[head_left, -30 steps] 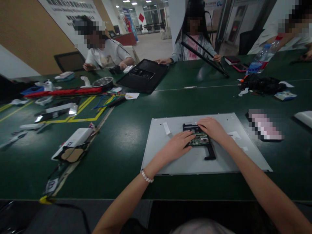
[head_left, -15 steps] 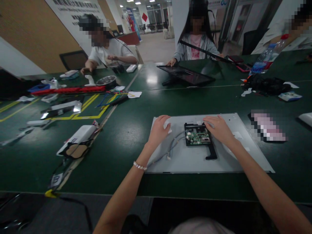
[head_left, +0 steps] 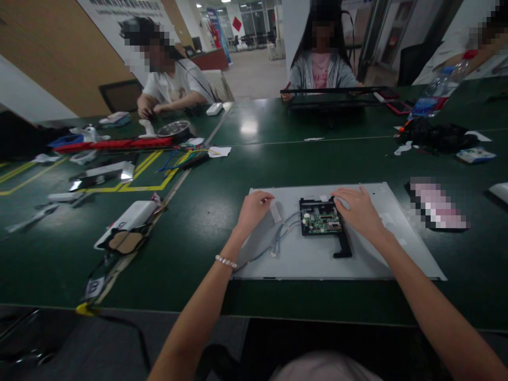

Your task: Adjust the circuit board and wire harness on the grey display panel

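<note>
A grey metal panel (head_left: 400, 248) lies flat on the green table before me. A small green circuit board (head_left: 320, 219) in a black holder sits near its middle, with thin grey wires (head_left: 278, 241) trailing left from it. My right hand (head_left: 357, 211) rests flat beside the board's right upper corner, fingers stretched out. My left hand (head_left: 254, 209) is curled at the panel's left part, pinching a strip of white tape (head_left: 274, 211) stuck to the panel.
A white device with cables (head_left: 127, 227) lies to the left, with tools and a red bar (head_left: 115, 144) beyond yellow floor-tape lines. Black clutter (head_left: 436, 137) and a water bottle (head_left: 432, 92) are at right. Three other people sit across the table; one holds a dark screen panel (head_left: 333, 95).
My left hand left the circuit board and moved left to the tape strip, uncovering the grey wires. The person opposite lowered the dark panel flat.
</note>
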`<state>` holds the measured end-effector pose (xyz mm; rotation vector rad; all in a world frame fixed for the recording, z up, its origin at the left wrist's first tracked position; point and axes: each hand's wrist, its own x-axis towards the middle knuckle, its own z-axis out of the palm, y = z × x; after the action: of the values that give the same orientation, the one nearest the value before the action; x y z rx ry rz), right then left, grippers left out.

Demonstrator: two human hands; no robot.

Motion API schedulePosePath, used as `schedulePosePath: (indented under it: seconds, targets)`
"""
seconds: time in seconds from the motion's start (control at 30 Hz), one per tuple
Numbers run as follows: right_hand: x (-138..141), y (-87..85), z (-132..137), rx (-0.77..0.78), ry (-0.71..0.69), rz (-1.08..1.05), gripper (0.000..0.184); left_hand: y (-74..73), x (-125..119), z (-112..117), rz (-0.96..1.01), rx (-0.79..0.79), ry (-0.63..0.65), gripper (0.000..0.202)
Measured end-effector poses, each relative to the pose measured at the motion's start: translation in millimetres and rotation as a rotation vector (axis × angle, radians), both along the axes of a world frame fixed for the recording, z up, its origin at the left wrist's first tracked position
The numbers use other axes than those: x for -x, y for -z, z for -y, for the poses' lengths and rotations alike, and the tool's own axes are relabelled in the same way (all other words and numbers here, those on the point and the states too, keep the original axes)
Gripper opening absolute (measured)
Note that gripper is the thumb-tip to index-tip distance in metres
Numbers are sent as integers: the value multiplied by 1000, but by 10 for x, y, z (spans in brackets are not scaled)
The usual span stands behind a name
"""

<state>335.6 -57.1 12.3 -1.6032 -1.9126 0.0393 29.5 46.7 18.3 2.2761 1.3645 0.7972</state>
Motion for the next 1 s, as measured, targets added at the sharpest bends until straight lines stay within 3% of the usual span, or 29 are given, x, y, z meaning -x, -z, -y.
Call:
schedulePosePath:
  seconds: [0.3,0.47,0.7,0.83,1.0]
  targets:
    - [119,-55,64,-39,-23,76,31,-354,70,184,447,367,-59,18]
    - [282,-145,147,-42,-131,51,33,-352,-3,391,289,430,-23,16]
    - [566,-163,259,1,-313,80,33,-324,-63,535,81,335,-37,13]
    - [649,-155,301,-1,-390,106,35,-291,-73,536,74,366,-76,14]
    - [760,-188,360,-6,-520,189,44,-225,-83,540,100,381,-34,13]
